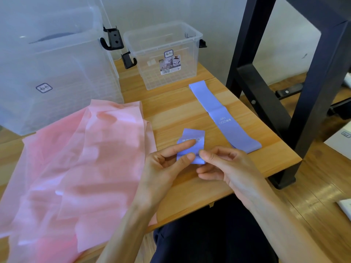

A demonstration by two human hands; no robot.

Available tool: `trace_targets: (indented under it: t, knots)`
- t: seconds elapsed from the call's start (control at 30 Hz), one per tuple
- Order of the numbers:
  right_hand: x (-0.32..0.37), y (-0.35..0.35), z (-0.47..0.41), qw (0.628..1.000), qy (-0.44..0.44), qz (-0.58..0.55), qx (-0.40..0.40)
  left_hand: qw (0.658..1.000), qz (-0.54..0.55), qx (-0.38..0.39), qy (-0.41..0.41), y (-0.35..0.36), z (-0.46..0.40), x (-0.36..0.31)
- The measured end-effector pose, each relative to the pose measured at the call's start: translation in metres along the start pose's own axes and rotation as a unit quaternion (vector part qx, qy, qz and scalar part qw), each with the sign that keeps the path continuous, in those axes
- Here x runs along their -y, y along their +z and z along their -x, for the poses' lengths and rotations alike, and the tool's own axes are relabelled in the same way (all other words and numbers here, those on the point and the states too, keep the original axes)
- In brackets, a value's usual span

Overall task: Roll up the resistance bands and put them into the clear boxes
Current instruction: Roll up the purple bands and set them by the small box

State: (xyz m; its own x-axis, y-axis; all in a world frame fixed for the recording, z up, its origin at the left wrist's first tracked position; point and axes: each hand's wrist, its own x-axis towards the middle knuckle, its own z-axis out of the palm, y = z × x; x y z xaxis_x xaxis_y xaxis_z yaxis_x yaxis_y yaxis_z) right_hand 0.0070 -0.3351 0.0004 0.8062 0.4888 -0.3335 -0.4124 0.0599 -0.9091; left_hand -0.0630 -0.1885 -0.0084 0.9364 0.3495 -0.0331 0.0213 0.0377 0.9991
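Note:
A short purple resistance band (192, 136), partly rolled, lies on the wooden table (171, 109) in front of me. My left hand (167, 164) pinches its near left edge between thumb and forefinger. My right hand (226, 164) pinches its near right end. A second purple band (222, 114) lies flat and stretched out to the right. A wide pink band (81, 168) is spread loosely over the left of the table. A small clear box (165, 54) stands open at the back, and a large clear box (47, 69) stands at the back left.
A black metal frame (284, 73) rises right of the table, its foot near the table's right edge. My dark-clothed lap (209, 234) sits below the near edge. White items lie on the wooden floor at the far right.

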Motion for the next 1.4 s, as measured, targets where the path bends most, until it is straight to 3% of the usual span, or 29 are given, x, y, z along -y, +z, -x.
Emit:
trace_targets:
  t: [0.23,0.7,1.0,1.17,1.4]
  knots:
    - [-0.001,0.005,-0.002,0.986,0.059,-0.146,0.046,0.997,0.068,-0.006,-0.025,-0.003,-0.001,0.002]
    - [-0.010,0.011,-0.004,0.977,0.055,-0.201,0.042,0.994,0.099,-0.019,-0.039,0.000,0.001,-0.003]
    - [-0.005,0.009,0.000,0.998,-0.024,-0.059,0.024,0.995,0.072,-0.065,-0.035,0.003,0.002,-0.002]
    - [0.000,0.006,0.005,0.999,-0.032,0.018,-0.002,0.999,0.041,-0.022,-0.024,-0.001,0.003,-0.006]
    - [0.001,0.009,0.009,0.998,-0.052,0.004,0.023,0.998,0.033,-0.043,-0.026,-0.001,0.002,-0.005]
